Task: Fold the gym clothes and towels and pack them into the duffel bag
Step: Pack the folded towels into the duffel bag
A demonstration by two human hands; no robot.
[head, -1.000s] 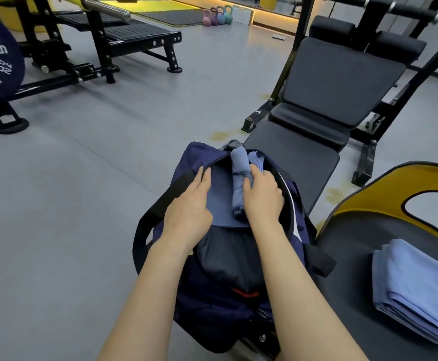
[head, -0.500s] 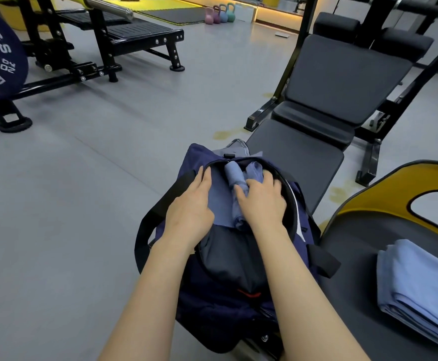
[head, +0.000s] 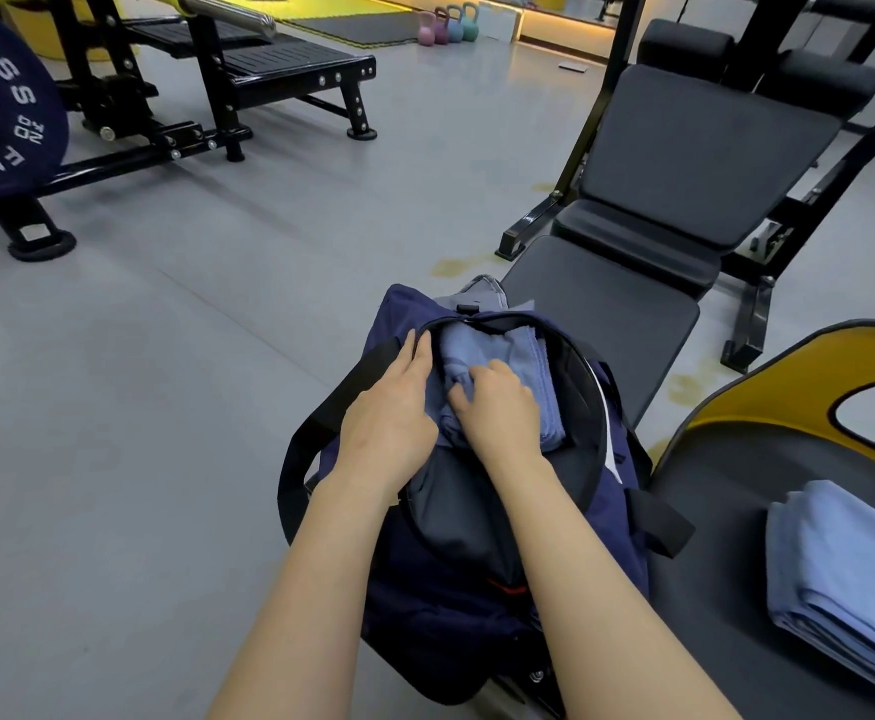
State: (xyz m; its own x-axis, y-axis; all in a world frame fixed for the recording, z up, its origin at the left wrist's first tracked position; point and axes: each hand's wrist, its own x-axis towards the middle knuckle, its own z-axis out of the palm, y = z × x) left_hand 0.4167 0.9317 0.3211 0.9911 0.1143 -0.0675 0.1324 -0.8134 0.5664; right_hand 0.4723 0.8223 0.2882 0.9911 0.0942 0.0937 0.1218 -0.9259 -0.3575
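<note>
Two hands work at the open mouth of the navy duffel bag (head: pixel 477 605), whose long axis runs away from the person toward the gym bench (head: pixel 684 163). The left hand (head: pixel 391 415) lies flat, fingers straight, along the bag's rim, while the right hand (head: pixel 497 407) curls into the blue towel (head: pixel 497 350) inside. Another folded towel (head: pixel 851 579) lies well apart on the worktop (head: pixel 726 511) at right.
</note>
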